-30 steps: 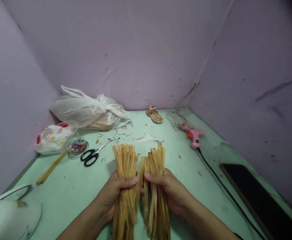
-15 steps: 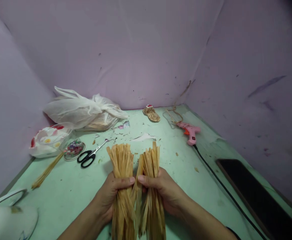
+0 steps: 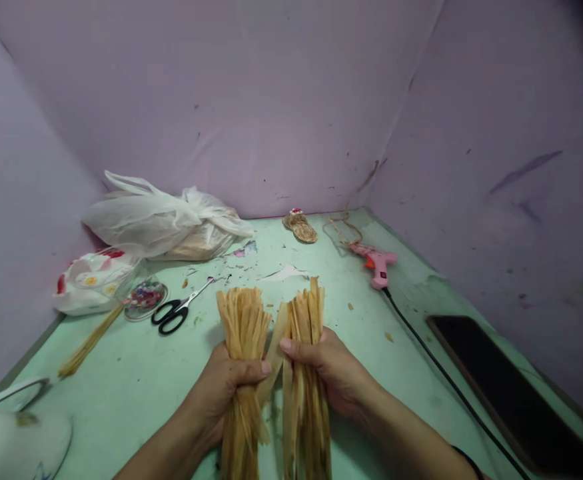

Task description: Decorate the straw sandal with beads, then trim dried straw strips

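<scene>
Two upright bundles of flat, tan dried strips are held side by side at the bottom centre. My left hand (image 3: 226,387) is closed round the left bundle (image 3: 244,327), its thumb lying across the front. Round the right bundle (image 3: 308,400) my right hand (image 3: 334,367) is closed, with the thumb on its inner side. A loose, paler strip (image 3: 275,347) slants between the two bundles. The lower ends of both bundles run out of view at the bottom edge.
Black-handled scissors (image 3: 176,313), a dish of beads (image 3: 146,297) and thin stalks (image 3: 88,343) lie left. White plastic bag (image 3: 161,220) behind. Small woven piece (image 3: 301,227) at back. Pink glue gun (image 3: 378,263) with black cord, and dark phone (image 3: 501,387), right.
The right hand has moved slightly up and away from the left thumb. The gap between the bundles is wider at the thumbs, and the slanting strip shows more clearly.
</scene>
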The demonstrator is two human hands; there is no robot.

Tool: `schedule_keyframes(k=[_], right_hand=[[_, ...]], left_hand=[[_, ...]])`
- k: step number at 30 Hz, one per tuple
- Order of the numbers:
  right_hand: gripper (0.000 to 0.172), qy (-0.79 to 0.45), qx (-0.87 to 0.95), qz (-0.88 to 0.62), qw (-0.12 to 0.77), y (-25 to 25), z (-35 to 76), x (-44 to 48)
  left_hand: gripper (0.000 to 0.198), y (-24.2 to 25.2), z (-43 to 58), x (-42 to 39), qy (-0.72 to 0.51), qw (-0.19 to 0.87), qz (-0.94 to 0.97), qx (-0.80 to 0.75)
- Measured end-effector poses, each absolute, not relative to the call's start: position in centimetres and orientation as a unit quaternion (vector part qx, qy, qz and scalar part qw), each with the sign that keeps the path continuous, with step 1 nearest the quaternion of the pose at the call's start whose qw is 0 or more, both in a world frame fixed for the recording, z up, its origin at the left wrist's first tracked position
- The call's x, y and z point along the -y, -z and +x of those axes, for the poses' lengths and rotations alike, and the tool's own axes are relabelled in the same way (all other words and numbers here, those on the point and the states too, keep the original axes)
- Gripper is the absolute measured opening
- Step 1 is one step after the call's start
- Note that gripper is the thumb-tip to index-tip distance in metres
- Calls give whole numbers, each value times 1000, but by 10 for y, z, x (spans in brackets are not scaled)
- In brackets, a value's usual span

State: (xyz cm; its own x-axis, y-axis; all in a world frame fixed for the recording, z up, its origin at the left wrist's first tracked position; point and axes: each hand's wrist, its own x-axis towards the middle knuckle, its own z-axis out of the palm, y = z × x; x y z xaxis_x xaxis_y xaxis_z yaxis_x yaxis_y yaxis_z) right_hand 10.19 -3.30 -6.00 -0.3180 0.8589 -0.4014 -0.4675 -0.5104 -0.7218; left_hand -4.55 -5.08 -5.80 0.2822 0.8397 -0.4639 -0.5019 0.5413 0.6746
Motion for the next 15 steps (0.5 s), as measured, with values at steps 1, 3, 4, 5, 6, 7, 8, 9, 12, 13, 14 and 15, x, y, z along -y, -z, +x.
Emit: schedule_keyframes(k=[1, 3, 4, 5, 6, 7, 8, 9, 12, 13, 14, 15], right_hand=[[37, -774, 244, -395, 431, 60, 102, 32], [36, -768, 239, -405, 436, 62, 104, 30], [34, -764, 234, -412, 439, 64, 105, 29], [32, -760, 225, -419, 443, 65, 106, 27], [29, -757, 214, -425, 447, 67, 107, 26], [25, -755, 203, -431, 451, 69, 108, 25], [22, -754, 193, -434, 453, 70, 108, 24], [19, -755, 185, -435, 454, 71, 108, 24], [20, -778, 184, -408, 440, 67, 106, 26], [24, -793, 191, -384, 432, 65, 105, 28], [29, -806, 202, -357, 426, 63, 103, 30], [33, -815, 215, -332, 424, 62, 102, 32]], left_hand=[[35, 56, -47, 50, -442, 762, 193, -432], [29, 53, -49, 47, -460, 739, 172, -462], [27, 50, -51, 46, -472, 728, 163, -469], [27, 48, -52, 45, -485, 720, 154, -472], [27, 45, -53, 44, -499, 714, 148, -469], [28, 43, -53, 44, -511, 709, 143, -464], [28, 42, -53, 44, -520, 706, 142, -458], [28, 41, -53, 44, -525, 706, 145, -453], [27, 43, -49, 47, -507, 721, 171, -440], [28, 44, -47, 49, -495, 730, 180, -435], [31, 47, -45, 50, -486, 738, 187, -429], [34, 49, -43, 51, -479, 745, 193, -422]])
